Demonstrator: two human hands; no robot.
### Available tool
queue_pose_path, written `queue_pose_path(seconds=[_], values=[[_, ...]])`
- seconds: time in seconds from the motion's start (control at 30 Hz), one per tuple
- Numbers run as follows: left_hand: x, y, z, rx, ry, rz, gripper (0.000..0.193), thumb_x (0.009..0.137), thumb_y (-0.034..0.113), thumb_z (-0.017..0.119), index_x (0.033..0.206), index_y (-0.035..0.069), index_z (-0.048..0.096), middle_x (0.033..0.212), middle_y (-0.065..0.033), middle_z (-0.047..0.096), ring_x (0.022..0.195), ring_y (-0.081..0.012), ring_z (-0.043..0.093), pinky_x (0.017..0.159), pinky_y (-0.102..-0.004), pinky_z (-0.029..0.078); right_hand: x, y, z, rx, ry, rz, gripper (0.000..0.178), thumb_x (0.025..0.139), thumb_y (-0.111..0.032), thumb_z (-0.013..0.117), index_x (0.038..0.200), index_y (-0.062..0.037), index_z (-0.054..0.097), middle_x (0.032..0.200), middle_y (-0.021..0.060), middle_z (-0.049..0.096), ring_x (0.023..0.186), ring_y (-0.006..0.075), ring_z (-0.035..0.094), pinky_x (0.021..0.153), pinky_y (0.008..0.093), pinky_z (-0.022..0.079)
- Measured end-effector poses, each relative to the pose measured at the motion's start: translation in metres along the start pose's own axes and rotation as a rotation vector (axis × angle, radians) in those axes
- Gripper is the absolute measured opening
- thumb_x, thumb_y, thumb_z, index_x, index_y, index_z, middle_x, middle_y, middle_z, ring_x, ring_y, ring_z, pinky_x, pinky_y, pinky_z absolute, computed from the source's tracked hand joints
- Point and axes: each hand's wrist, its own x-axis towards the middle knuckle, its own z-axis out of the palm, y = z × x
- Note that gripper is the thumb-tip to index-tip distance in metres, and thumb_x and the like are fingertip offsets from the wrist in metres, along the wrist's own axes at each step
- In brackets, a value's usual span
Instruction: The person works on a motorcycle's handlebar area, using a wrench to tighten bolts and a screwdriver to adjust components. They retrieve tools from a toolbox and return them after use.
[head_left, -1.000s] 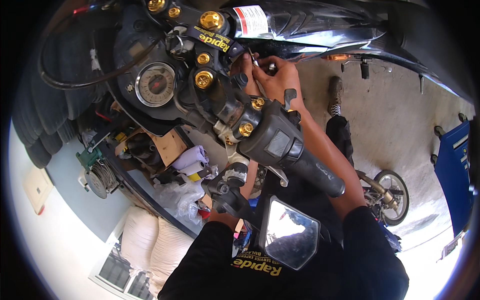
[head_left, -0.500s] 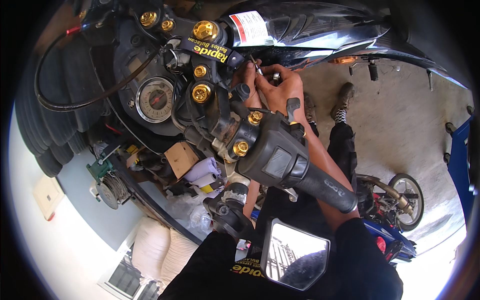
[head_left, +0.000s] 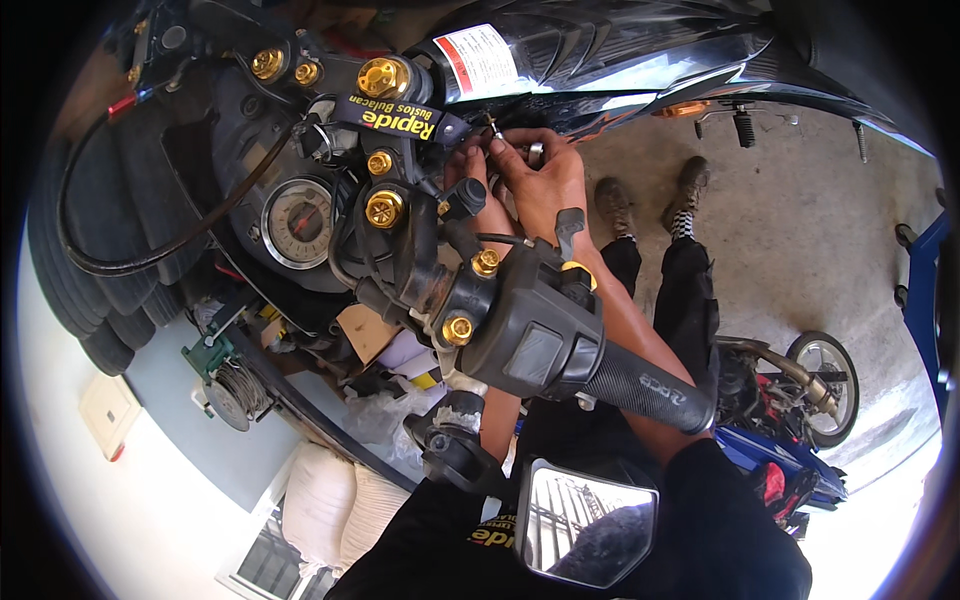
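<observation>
Close fingerwork at a black motorcycle [head_left: 610,68]

The machine takes up most of what I see, its glossy bodywork just beyond the right hand [head_left: 550,190]. Well apart from that hand, to its right and nearer the person, is a blue-and-red motorcycle [head_left: 775,462]. A textured handlebar grip [head_left: 650,388] crosses above the right forearm, and the rear-view mirror [head_left: 588,525] sits nearer the person still. The round instrument gauge [head_left: 300,222] lies left of the left hand [head_left: 478,182].

The right hand is mostly closed, fingers curled, thumb and fingertips pinching. The left hand, just beside it on the left, has bent fingers and is partly hidden by handlebar parts; whether it grips anything, I can't tell. Just beyond it and to its left runs a black strap [head_left: 400,118]. Farther left is a gold bolt [head_left: 384,208]. Among the right hand's fingers shows a round silver piece [head_left: 537,153], ring or socket, I can't say. A slim metal piece [head_left: 495,130] pokes out past the right thumb tip.
</observation>
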Motion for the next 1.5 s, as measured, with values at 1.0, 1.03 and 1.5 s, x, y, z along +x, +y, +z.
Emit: queue_pose_path(seconds=[1.0, 1.03, 1.5], values=[[0.021, 0.03, -0.025, -0.089, -0.325, -0.312, 0.022, 0.099, 0.022, 0.071, 0.117, 0.01, 0.07, 0.111, -0.0034, 0.074, 0.099, -0.0131, 0.066, 0.082, -0.0309, 0.048, -0.013, 0.014, 0.008, 0.131, -0.005, 0.085, 0.036, 0.102, -0.026, 0.066, 0.105, 0.0098, 0.068, 0.083, 0.0094, 0.072, 0.069, 0.0101, 0.062, 0.064, 0.0269, 0.049], [0.021, 0.03, -0.026, -0.069, -0.331, -0.313, 0.022, 0.099, 0.022, 0.071, 0.117, 0.009, 0.07, 0.11, -0.0028, 0.073, 0.099, -0.0127, 0.066, 0.08, -0.0303, 0.048, -0.013, 0.013, 0.01, 0.208, -0.002, 0.138, 0.035, 0.103, -0.026, 0.066, 0.107, 0.0085, 0.069, 0.082, 0.0068, 0.07, 0.066, 0.0078, 0.059, 0.06, 0.0237, 0.044], [0.023, 0.038, -0.03, -0.043, -0.32, -0.487, 0.022, 0.099, 0.021, 0.071, 0.117, 0.008, 0.068, 0.109, -0.0058, 0.071, 0.101, -0.0142, 0.064, 0.083, -0.0293, 0.047, -0.019, 0.011, 0.018, 0.117, 0.057, 0.09, 0.036, 0.104, -0.025, 0.063, 0.108, 0.0105, 0.067, 0.079, 0.0069, 0.068, 0.068, 0.0108, 0.062, 0.06, 0.0285, 0.051]])
